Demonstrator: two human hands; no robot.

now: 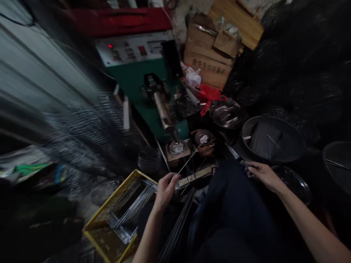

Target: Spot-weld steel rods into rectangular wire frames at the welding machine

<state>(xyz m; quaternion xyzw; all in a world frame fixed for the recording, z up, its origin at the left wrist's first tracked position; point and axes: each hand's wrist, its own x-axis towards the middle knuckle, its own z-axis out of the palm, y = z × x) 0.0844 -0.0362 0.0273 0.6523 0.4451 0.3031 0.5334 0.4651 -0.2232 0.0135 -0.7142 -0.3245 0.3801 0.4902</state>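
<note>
My left hand [166, 188] is closed, with thumb and forefinger pinching a thin metal rod [189, 162]. The rod slants up and to the right, toward a small round dish [203, 138] with pale bits in it. In my right hand [261, 173], held over my dark-clothed leg, is a knife-like tool with a flat shiny blade [232, 150] pointing up-left; its exact kind is blurred. Ahead of my left hand, a round metal seat [177, 147] sits under the cylindrical head [165, 115] of a green machine [131, 82].
A yellow crate [109, 204] of metal rods stands at the left, beside a bundle of rods [178, 226]. Stacked wire coils [90, 128] lean behind it. Round pans [274, 138] stand at the right. A cardboard box [205, 54] and a red bag [210, 95] lie at the back.
</note>
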